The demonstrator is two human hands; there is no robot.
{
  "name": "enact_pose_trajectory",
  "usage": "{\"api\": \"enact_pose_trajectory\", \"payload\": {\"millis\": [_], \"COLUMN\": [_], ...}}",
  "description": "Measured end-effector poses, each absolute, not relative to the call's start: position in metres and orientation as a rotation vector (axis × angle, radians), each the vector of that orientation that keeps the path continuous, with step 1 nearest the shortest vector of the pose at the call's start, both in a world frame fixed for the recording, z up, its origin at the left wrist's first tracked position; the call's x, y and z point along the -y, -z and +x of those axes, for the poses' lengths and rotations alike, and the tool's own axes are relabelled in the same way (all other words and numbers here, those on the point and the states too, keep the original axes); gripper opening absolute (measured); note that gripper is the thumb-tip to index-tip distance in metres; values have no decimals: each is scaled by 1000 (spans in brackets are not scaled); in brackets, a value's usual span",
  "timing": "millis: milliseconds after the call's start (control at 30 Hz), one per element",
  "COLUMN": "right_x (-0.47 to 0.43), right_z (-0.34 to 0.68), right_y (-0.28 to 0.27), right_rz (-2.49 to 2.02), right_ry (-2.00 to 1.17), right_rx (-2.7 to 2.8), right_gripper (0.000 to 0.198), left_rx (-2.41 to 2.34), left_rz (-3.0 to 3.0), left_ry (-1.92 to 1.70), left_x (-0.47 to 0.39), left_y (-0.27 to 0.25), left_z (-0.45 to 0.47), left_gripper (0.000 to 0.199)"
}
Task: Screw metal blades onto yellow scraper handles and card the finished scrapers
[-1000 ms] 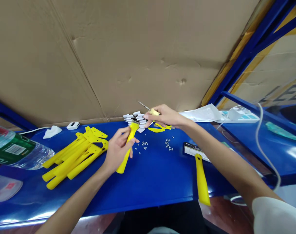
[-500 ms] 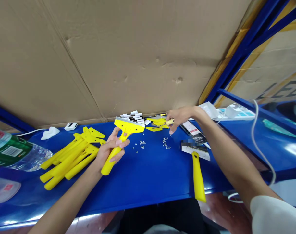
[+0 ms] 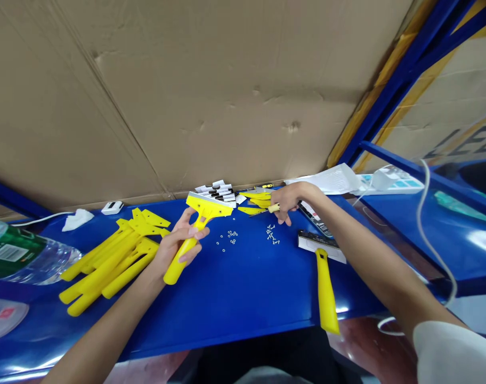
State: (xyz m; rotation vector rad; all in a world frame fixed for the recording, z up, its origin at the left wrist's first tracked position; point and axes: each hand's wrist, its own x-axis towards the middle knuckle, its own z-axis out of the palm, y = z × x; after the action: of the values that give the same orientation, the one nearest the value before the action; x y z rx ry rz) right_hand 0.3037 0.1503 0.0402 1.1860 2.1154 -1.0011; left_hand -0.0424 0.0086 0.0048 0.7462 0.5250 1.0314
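Note:
My left hand (image 3: 181,240) is wrapped round the handle of a yellow scraper (image 3: 201,213), its wide head tilted up and away from me. My right hand (image 3: 286,202) grips a screwdriver (image 3: 274,208) by its pale yellow handle, with the thin shaft pointing left. Under and beyond that shaft lies a pile of flat yellow plates (image 3: 260,199). Small screws (image 3: 272,233) are scattered just below my right hand. Small nuts (image 3: 232,235) lie between the two hands.
Several yellow scraper handles (image 3: 115,256) are heaped at left, by a plastic bottle (image 3: 25,253). White-and-black packets (image 3: 219,193) lie at the back. Another scraper with a yellow handle (image 3: 326,293) overhangs the front edge at right, near a phone (image 3: 317,220). A blue rack post (image 3: 390,80) stands at right.
My right hand has come slightly down and left with the screwdriver, its shaft now at the near side of the yellow plates. The left hand keeps the scraper in nearly the same place.

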Motion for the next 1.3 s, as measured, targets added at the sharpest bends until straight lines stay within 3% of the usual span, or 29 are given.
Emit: {"api": "enact_pose_trajectory", "payload": {"millis": [133,333,533,667,933,1167,1300], "right_x": [-145,-120,-78,-68,-75,-78,-78], "right_z": [303,312,297,274,239,231,228], "right_y": [-51,-105,-139,-129,-93,-80,-76], "right_rz": [1226,1239,1384,1237,990,862,913], "right_ry": [946,952,1241,1271,808,770,760], "right_rx": [-2216,-2729,-3121,-3217,-3391,-3420,-3419], "right_gripper": [21,24,32,32,35,14,16], "left_rx": [-541,-564,-568,-593,-654,-643,-624], "left_rz": [745,707,673,635,599,600,614], "left_ry": [-1034,-1068,-1071,-1109,-1111,-1126,-1106], "left_x": [-8,-6,-4,-2,-1,0,-2], "left_y": [-4,-6,-8,-8,-5,-4,-2], "left_z": [-41,-35,-32,-27,-19,-22,-23], "left_gripper": [54,55,57,59,66,62,54]}}
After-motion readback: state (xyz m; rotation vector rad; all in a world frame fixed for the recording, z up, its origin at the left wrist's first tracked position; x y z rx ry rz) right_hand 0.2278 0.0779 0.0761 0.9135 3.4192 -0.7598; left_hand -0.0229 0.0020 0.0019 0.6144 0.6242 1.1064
